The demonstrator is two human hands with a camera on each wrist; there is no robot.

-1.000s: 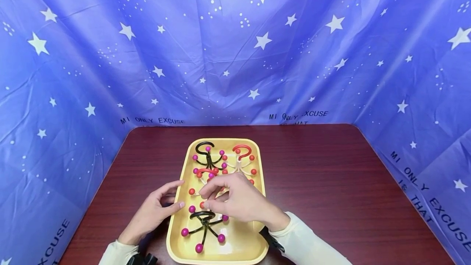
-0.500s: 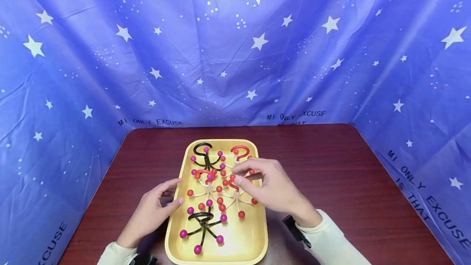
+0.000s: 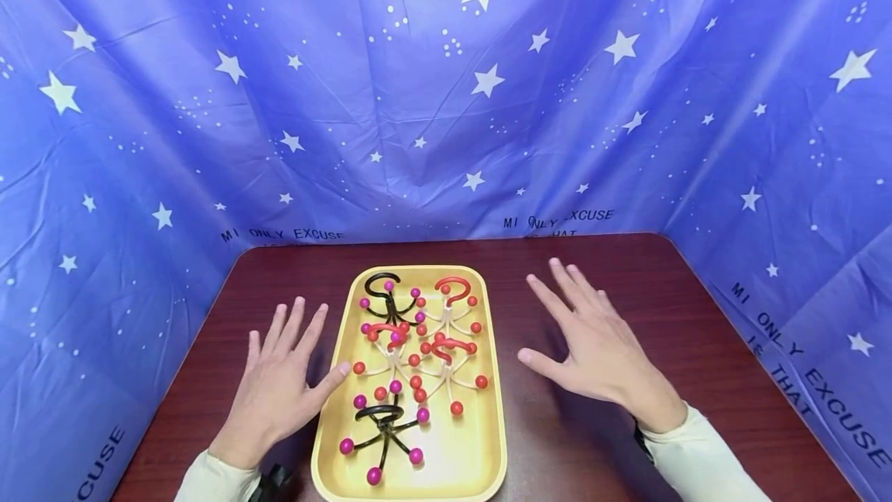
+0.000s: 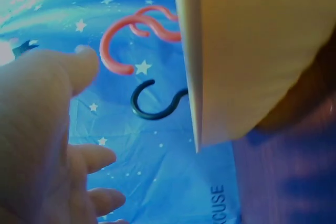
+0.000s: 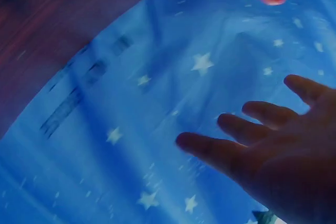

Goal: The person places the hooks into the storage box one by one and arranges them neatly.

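A yellow tray (image 3: 465,455) holds several hook-topped pieces with splayed, ball-tipped legs. One black piece with magenta balls (image 3: 386,426) stands near the front, and a similar black one (image 3: 392,307) at the back left. Three pieces have red hooks, pale legs and red balls: one at back right (image 3: 448,316), two in the middle. My left hand (image 3: 275,390) is spread beside the tray's left side, thumb tip overlapping its rim in the head view. To the right of the tray, apart from it, my right hand (image 3: 592,347) is spread with nothing in it. Red hooks (image 4: 105,45) rise past the tray wall in the left wrist view.
The tray rests on a dark red-brown table (image 3: 627,285). A blue curtain (image 3: 418,99) with white stars and printed words surrounds the table at the back and both sides.
My right hand has come away from a red-hooked piece at middle right, moved right out of the tray and spread its fingers. My left hand's fingers have straightened and spread.
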